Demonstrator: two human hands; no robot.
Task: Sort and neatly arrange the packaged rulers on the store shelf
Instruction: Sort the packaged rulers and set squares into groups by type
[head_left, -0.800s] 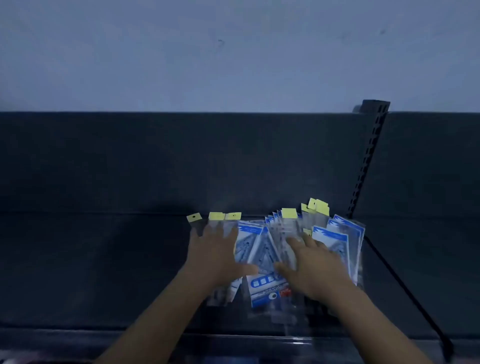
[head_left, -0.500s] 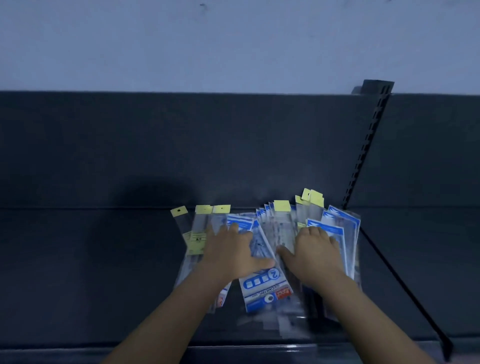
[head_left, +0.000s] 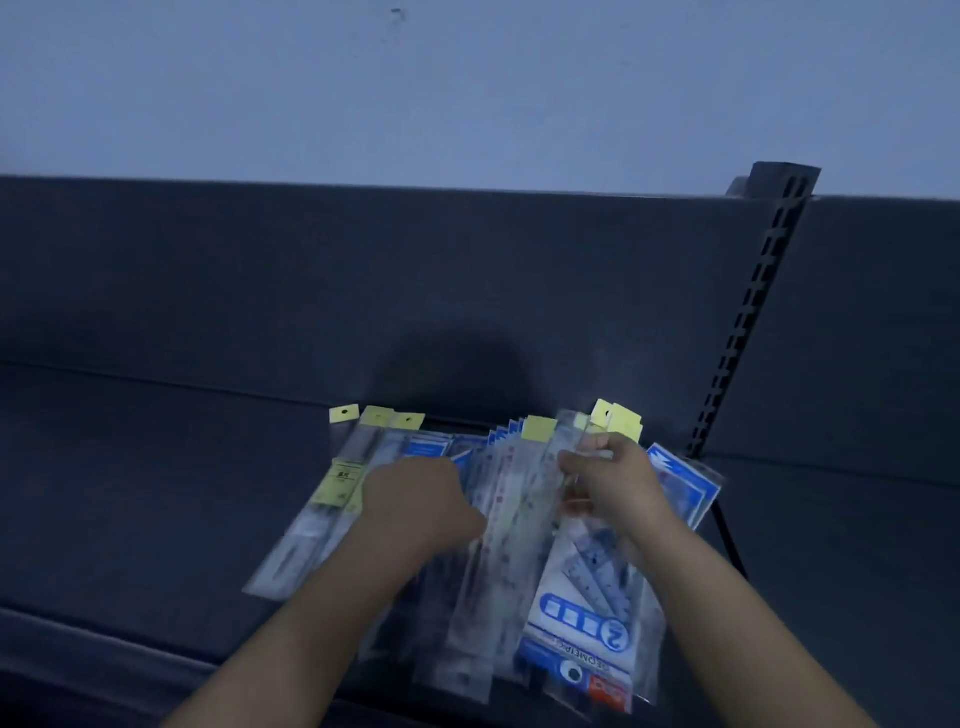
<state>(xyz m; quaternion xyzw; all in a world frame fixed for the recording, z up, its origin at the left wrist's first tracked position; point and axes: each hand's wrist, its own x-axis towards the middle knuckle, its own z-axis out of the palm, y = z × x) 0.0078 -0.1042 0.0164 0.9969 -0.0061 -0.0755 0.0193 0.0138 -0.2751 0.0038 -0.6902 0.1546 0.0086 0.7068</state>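
Your right grip is curled, thumb and fingers pinching the upper ends of the clear ruler packets near the middle of the pile, just under a pair of yellow header tabs. Your left grip lies knuckles-up on the pile just to the left. Its fingers are buried among the packets and blurred, so whether they are closed on anything cannot be told. Under your right wrist lies a blue-and-white geometry set packet, printed end toward you. More blue-and-white packets fan out to the right of your right grip. Left of your left grip, long narrow ruler packets with yellow labels lie slanted, side by side. The whole pile rests on a dark store shelf, far ends near the dark back panel, beside a slotted upright. A pale wall rises above.
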